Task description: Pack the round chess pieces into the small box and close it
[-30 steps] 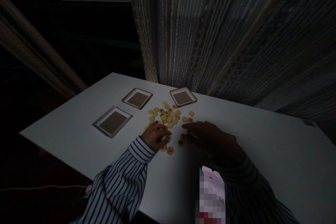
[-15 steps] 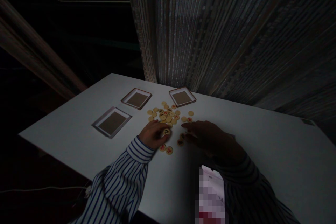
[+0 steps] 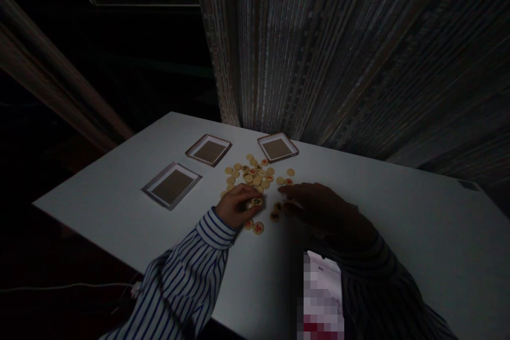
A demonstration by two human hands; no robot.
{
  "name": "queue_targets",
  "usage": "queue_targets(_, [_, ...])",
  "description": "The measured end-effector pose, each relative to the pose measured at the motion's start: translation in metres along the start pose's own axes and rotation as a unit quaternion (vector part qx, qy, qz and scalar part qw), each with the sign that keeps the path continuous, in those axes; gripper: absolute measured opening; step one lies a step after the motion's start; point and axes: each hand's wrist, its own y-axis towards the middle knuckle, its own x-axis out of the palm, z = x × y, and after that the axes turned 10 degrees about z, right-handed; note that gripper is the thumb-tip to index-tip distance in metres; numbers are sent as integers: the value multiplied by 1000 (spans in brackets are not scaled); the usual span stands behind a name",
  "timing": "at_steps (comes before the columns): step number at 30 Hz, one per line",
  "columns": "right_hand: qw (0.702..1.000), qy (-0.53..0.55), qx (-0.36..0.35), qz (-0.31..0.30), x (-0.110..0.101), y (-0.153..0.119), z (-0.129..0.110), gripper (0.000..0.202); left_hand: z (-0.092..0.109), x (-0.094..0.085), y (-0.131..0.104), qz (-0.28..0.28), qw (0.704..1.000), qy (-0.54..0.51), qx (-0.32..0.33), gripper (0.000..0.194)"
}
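My left hand (image 3: pixel 236 206) is closed on a Chinese chess piece (image 3: pixel 257 202) with a dark character, held between the thumb and fingertips. Just below it, two red-marked Chinese chess pieces (image 3: pixel 258 228) lie side by side on the white table (image 3: pixel 398 207). My right hand (image 3: pixel 324 207) hovers in shadow with thumb and forefinger apart and nothing visible between them. Two dark-marked pieces (image 3: pixel 274 215) lie close by its fingertips. Beyond both hands spreads a loose pile of round wooden pieces (image 3: pixel 258 181), some face down, others showing red or dark characters.
Three shallow square trays stand around the pile: a front-left tray (image 3: pixel 158 203), a back-left tray (image 3: pixel 190 156) and a back-right tray (image 3: pixel 295 156). A lit phone (image 3: pixel 324 287) is near my right forearm. Patterned curtains (image 3: pixel 319 53) hang behind the table. A white cable (image 3: pixel 79 287) runs at lower left.
My left hand, with the Chinese chess piece in its grip, has shifted slightly right and the piece has tilted. The right hand has barely moved. The whole view has drifted slightly.
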Motion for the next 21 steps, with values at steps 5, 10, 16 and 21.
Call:
queue_targets(5, [1000,3,4,1,-5,-1,2,34,6,0,0,-39,996,-73,-29,19])
queue_targets(10, [1000,6,7,14,-7,-2,6,35,16,-1,-1,-66,974,-137,-171,21])
queue_targets(16, [1000,9,8,15,-8,-2,7,36,14,-8,2,67,946,-200,-248,28])
queue_targets(21, [999,5,-11,36,-3,-4,11,35,15,-16,9,188,912,-233,-281,32])
